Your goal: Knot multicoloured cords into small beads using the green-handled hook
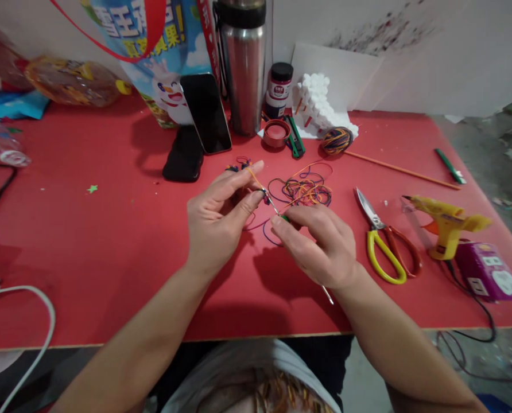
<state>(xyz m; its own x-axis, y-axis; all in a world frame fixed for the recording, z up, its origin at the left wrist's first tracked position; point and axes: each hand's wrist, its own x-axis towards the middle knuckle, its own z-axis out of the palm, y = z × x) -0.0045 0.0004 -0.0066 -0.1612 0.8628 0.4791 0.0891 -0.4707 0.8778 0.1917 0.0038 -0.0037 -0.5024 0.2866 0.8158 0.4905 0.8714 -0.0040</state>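
Observation:
My left hand (219,215) pinches a multicoloured yarn strand (256,179) between thumb and fingers, over the red table (109,241). My right hand (318,244) grips a thin metal crochet hook (274,207) with a green grip; its tip meets the yarn at my left fingertips and its tail sticks out below my wrist. Loose yarn (305,190) lies tangled just beyond both hands. A yarn ball (337,140) sits farther back.
Yellow-handled scissors (383,241) and a yellow glue gun (448,223) lie to the right, beside a purple box (491,272). At the back stand a phone (206,113), a steel flask (243,69), a dark jar (278,89), a tape roll (276,133) and white foam (320,103).

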